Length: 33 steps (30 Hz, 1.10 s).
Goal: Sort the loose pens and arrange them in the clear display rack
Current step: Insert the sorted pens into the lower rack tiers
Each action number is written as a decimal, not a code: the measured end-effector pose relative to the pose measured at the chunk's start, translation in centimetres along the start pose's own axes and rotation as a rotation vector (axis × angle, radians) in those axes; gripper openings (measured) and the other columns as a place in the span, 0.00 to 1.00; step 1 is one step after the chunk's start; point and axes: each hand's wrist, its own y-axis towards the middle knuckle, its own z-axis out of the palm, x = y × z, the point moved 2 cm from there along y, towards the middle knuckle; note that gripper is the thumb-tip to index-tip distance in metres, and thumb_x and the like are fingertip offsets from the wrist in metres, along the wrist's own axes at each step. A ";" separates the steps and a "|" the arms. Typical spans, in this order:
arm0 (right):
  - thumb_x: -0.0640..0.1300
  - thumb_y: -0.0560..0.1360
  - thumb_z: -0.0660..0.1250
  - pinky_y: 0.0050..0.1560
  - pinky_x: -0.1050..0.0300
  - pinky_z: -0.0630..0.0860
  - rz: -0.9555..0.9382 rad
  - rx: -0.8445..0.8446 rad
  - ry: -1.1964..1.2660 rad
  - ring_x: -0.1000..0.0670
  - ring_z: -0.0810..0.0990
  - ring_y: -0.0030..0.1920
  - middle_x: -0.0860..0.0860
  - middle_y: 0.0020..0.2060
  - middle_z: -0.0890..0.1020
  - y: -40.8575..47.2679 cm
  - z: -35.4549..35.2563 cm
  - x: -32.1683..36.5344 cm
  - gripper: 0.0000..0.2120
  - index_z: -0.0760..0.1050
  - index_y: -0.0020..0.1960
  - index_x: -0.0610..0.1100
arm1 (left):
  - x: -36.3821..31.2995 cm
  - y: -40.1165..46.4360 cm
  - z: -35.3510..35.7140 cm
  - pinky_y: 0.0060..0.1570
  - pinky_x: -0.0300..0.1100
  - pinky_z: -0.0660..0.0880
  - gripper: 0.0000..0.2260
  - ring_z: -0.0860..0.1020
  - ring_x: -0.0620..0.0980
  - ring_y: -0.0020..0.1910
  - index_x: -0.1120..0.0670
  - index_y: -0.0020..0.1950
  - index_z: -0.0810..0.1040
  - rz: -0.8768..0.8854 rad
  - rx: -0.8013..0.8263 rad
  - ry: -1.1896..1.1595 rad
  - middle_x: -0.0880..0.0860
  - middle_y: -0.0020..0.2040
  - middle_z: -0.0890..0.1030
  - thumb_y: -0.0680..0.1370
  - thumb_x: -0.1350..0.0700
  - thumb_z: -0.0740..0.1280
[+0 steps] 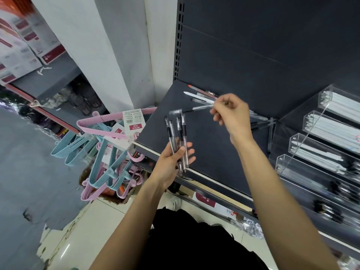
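Note:
My left hand (171, 160) grips a bunch of several clear black-ink pens (179, 133), their tips pointing up, over the front edge of the dark shelf (210, 152). Above the shelf, my right hand (231, 114) pinches one more clear pen (194, 109), held level and blurred by motion, its cap end pointing left just above the bunch. Loose pens (198, 94) lie at the shelf's back left, among them a white one and one with an orange end. More dark pens (261, 122) lie behind my right wrist. The clear display rack (311, 137) at right holds white pens in its upper tiers and dark pens lower down.
Pink and blue hangers (109, 152) hang in a bundle left of the shelf, over a cardboard box on the floor. A white pillar (109, 55) stands behind them. Boxes with red labels (25, 45) fill a shelf at far left. A lower shelf with packaged goods (220, 207) sits below.

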 end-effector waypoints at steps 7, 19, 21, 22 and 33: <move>0.35 0.75 0.67 0.42 0.60 0.76 0.097 0.099 0.184 0.50 0.83 0.43 0.48 0.43 0.85 -4.9 0.3 -4.8 0.06 0.74 0.45 0.44 | -0.5 0.8 1.0 0.47 0.45 0.81 0.10 0.83 0.47 0.46 0.58 0.60 0.74 0.079 -0.070 -0.190 0.51 0.47 0.83 0.81 0.64 0.60; 0.40 0.73 0.71 0.48 0.60 0.79 -0.010 0.046 -0.129 0.59 0.82 0.43 0.56 0.40 0.84 -8.5 3.3 -7.1 0.05 0.79 0.48 0.48 | 0.1 1.1 2.1 0.47 0.40 0.79 0.11 0.82 0.44 0.49 0.56 0.63 0.68 0.219 -0.170 -0.268 0.52 0.54 0.80 0.82 0.64 0.57; 0.41 0.73 0.72 0.46 0.62 0.79 -0.022 0.052 -0.169 0.59 0.81 0.41 0.57 0.39 0.83 -8.6 3.3 -7.0 0.05 0.79 0.47 0.49 | 0.3 1.1 2.0 0.50 0.40 0.79 0.12 0.82 0.44 0.48 0.56 0.64 0.66 0.217 -0.148 -0.312 0.51 0.55 0.81 0.82 0.64 0.57; 0.41 0.72 0.72 0.45 0.62 0.79 -0.026 0.054 -0.176 0.59 0.81 0.40 0.57 0.39 0.83 -8.6 3.3 -6.9 0.06 0.79 0.47 0.49 | 0.4 1.1 2.0 0.50 0.40 0.79 0.12 0.82 0.44 0.49 0.56 0.65 0.66 0.210 -0.133 -0.331 0.51 0.54 0.81 0.82 0.64 0.57; 0.43 0.74 0.70 0.55 0.63 0.69 -0.325 0.148 -0.398 0.53 0.73 0.56 0.55 0.52 0.73 -6.2 1.1 -3.5 0.09 0.79 0.51 0.54 | 1.2 -0.4 0.9 0.48 0.37 0.77 0.13 0.80 0.43 0.42 0.53 0.64 0.71 0.191 -0.046 0.121 0.51 0.51 0.82 0.82 0.65 0.57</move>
